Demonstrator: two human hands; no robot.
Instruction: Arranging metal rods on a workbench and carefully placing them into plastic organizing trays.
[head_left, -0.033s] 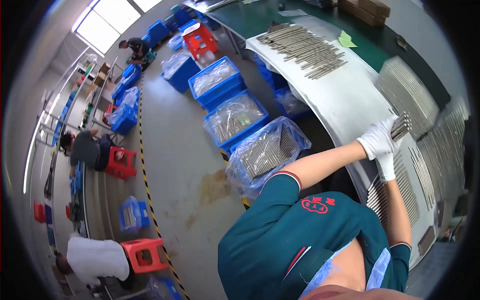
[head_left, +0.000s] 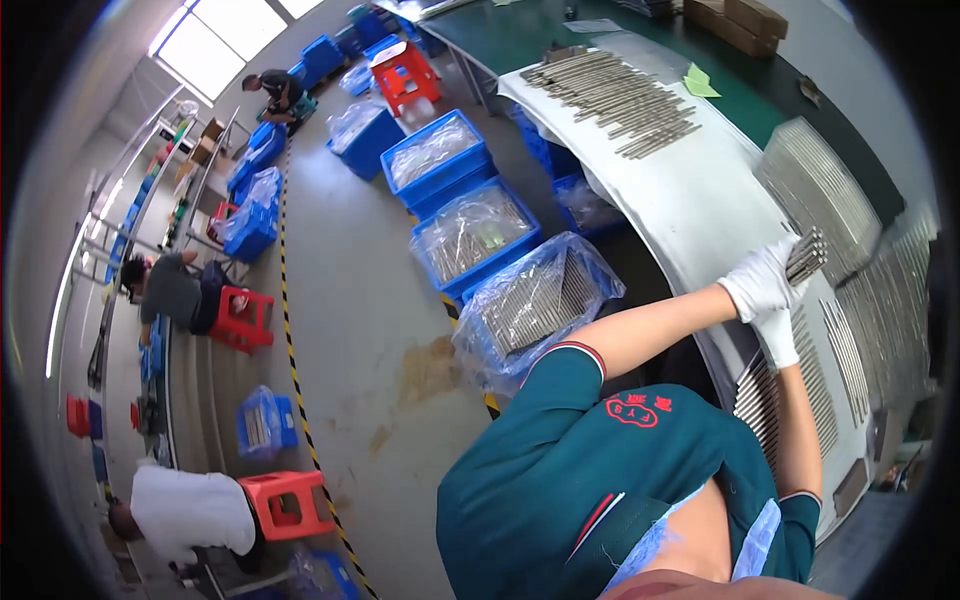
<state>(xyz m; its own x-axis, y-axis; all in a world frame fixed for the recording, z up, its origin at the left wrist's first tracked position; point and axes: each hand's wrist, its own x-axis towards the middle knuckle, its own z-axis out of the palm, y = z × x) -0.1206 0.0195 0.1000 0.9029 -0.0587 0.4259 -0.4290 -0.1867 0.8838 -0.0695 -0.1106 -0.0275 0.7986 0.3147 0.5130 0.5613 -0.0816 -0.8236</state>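
Both my hands wear white gloves and meet over the right part of the white-covered table [head_left: 700,215]. My left hand [head_left: 757,281] is closed round a bundle of thin metal rods [head_left: 806,256], whose ends stick out beyond the fingers. Just below, my right hand [head_left: 777,340] presses against the left one, its fingers hidden behind it. Under my right forearm, a row of metal rods [head_left: 757,405] lies side by side. Another group of rods [head_left: 846,360] lies to the right of that forearm.
More rods [head_left: 612,100] are spread at the table's far end, near a green paper [head_left: 700,82]. Clear ribbed plastic trays [head_left: 818,195] line the right edge. Blue bins [head_left: 470,235] and a bagged bin of rods [head_left: 535,305] stand left. Several people sit farther left, with red stools [head_left: 285,505].
The whole view has shifted very slightly. My right hand has tilted a little against the left, and the bundle of rods has moved slightly with my hands.
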